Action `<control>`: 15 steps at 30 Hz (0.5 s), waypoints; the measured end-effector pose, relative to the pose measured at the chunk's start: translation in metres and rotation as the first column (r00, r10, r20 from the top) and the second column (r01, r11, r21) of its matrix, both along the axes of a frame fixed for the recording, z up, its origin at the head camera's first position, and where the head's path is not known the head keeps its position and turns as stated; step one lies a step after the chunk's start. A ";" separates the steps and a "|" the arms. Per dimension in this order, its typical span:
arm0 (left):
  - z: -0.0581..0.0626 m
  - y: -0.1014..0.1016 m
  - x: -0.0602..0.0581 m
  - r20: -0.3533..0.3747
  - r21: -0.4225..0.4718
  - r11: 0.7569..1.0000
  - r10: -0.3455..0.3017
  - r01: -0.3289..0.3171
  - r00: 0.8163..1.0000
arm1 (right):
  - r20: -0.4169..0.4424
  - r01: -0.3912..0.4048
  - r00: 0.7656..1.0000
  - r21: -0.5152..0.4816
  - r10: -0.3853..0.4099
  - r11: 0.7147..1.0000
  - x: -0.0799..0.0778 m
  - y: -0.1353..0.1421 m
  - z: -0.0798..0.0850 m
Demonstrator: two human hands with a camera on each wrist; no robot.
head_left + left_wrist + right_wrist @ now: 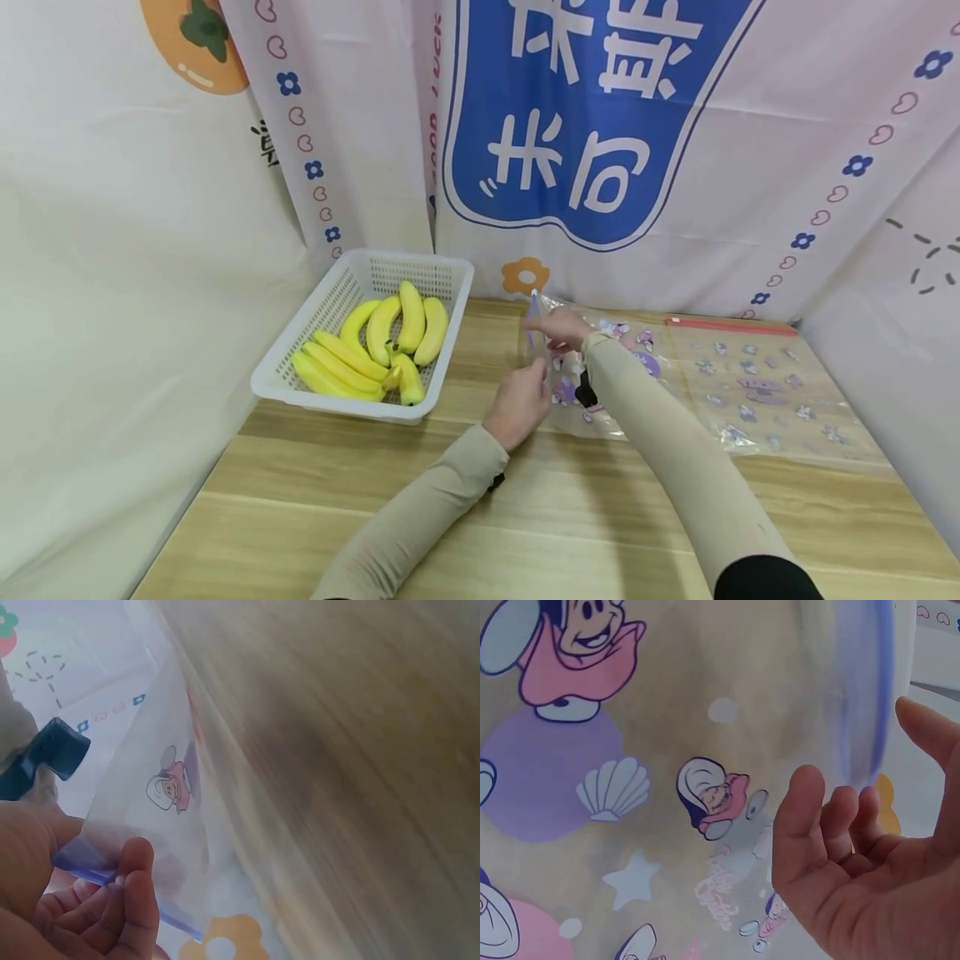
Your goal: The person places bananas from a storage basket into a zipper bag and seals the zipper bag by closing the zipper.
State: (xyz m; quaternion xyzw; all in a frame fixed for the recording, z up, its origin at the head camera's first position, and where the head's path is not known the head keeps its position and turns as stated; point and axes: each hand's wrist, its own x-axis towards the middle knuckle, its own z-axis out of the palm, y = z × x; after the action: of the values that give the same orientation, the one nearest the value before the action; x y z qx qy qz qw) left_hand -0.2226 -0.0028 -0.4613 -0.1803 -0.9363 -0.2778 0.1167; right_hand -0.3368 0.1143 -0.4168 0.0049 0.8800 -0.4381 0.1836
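Observation:
A clear zip bag [600, 421] printed with cartoon figures lies on the wooden table, its purple zip edge [533, 312] raised on the left side. My left hand [517, 404] pinches this edge near its front end; the left wrist view shows the purple strip [82, 870] running between the thumb and curled fingers. At the far end of the edge is my right hand [566, 327], one finger extended across the strip. In the right wrist view, thumb and loosely bent fingers stand apart, with the blurred strip [870, 690] close to the fingertips.
Left of the bag stands a white plastic basket [273, 379] holding several yellow bananas [412, 317]. To the right lies a second printed bag [787, 425] with a red edge strip [731, 326]. A printed cloth [375, 150] hangs behind the table [450, 517].

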 end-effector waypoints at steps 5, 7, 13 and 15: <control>0.004 0.003 0.002 -0.043 -0.037 0.999 -0.003 0.001 0.999 | -0.017 -0.016 1.000 0.045 0.017 0.999 -0.006 0.002 -0.005; 0.005 0.003 0.002 -0.076 -0.061 0.998 -0.006 0.001 0.997 | -0.011 -0.006 1.000 0.037 0.007 0.999 -0.008 0.003 -0.008; 0.003 0.003 0.005 -0.106 -0.107 0.994 -0.007 -0.005 0.994 | -0.032 0.010 0.999 0.000 -0.010 1.000 -0.007 0.007 -0.005; 0.002 0.002 0.005 -0.080 -0.091 0.996 0.003 -0.010 0.997 | -0.048 0.001 0.999 -0.017 -0.002 1.000 -0.006 0.008 -0.003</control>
State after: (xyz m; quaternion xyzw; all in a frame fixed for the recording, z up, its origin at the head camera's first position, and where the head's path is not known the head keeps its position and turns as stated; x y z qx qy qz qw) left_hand -0.2180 -0.0006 -0.4588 -0.1933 -0.9432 -0.2270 0.1466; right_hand -0.3429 0.1222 -0.4202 -0.0066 0.8804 -0.4456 0.1622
